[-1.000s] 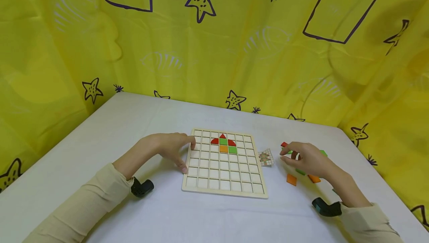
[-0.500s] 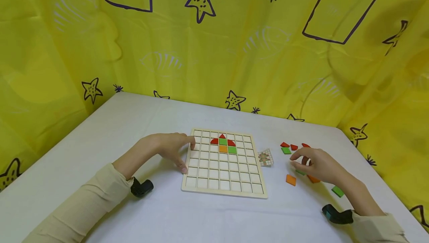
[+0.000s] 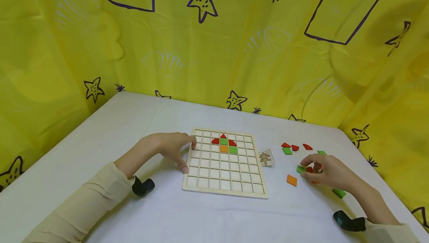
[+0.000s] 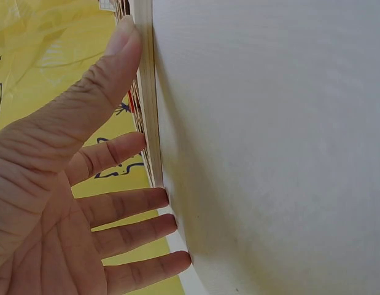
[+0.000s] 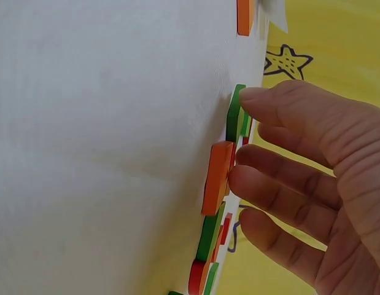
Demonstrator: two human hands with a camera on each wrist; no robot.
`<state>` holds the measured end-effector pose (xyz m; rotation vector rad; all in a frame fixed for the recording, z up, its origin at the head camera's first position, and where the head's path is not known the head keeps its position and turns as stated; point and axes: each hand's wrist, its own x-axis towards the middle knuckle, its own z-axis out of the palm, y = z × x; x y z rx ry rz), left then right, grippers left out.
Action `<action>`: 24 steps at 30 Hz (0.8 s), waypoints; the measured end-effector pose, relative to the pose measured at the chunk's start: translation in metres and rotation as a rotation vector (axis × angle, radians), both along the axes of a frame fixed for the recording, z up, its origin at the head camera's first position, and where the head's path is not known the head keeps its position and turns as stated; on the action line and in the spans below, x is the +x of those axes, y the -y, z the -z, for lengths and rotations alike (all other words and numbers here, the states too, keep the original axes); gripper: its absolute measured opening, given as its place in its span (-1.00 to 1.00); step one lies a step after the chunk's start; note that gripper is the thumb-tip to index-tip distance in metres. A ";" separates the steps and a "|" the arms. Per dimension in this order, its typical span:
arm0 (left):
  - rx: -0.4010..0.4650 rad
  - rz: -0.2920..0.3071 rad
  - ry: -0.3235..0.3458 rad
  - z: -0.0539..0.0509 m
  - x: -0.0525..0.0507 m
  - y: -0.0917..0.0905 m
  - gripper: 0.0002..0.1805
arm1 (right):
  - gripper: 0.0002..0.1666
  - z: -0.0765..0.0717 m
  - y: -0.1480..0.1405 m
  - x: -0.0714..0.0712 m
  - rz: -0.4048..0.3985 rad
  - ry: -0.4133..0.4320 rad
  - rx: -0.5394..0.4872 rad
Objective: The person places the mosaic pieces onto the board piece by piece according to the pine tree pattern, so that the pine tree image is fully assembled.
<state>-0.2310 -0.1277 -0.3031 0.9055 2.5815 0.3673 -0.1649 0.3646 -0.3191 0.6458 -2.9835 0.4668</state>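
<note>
A wooden grid board (image 3: 214,176) lies on the white table, with red, green and orange pieces grouped in its upper rows. At its left edge my left hand (image 3: 171,148) rests; the thumb and index fingertips touch the frame, and the left wrist view shows the fingers (image 4: 125,206) fairly straight. My right hand (image 3: 330,170) is over loose tiles right of the board, fingers loosely bent. A green tile (image 3: 300,169) lies between its thumb and index finger; the thumb tip (image 5: 254,98) appears at that tile's edge in the right wrist view. The hand partly covers red and orange pieces.
A small printed pattern card (image 3: 266,158) lies beside the board's right edge. Around the right hand are an orange tile (image 3: 292,180), a green tile (image 3: 339,193) and several red and green pieces. A yellow patterned curtain (image 3: 207,49) hangs behind the table.
My right hand has moved right and toward me over the loose tiles, uncovering red and green pieces behind it. The left hand stays on the board's edge.
</note>
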 end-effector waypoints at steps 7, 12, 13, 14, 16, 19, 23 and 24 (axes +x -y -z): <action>0.002 -0.004 0.004 0.001 -0.001 0.000 -0.31 | -0.70 0.000 0.000 0.001 0.007 0.066 -0.013; 0.004 -0.007 0.003 -0.001 -0.001 0.000 -0.31 | -0.72 0.000 0.000 -0.001 0.007 0.067 -0.020; 0.005 -0.007 0.003 -0.001 -0.001 0.000 -0.31 | -0.73 0.000 0.000 -0.001 0.000 0.063 -0.022; 0.006 -0.007 0.003 -0.001 -0.001 0.000 -0.31 | -0.73 0.001 0.000 -0.002 -0.005 0.058 -0.024; 0.006 -0.009 0.006 -0.001 0.000 -0.001 -0.31 | -0.72 0.002 0.001 -0.002 -0.010 0.057 -0.027; 0.007 -0.016 0.012 -0.002 0.000 -0.001 -0.31 | -0.72 0.003 0.001 -0.003 -0.014 0.060 -0.029; 0.009 -0.015 0.012 -0.002 0.001 -0.001 -0.32 | -0.72 0.002 0.003 -0.002 -0.008 0.068 -0.041; 0.009 -0.014 0.011 -0.002 0.001 -0.001 -0.32 | -0.72 0.001 0.004 -0.003 -0.010 0.064 -0.044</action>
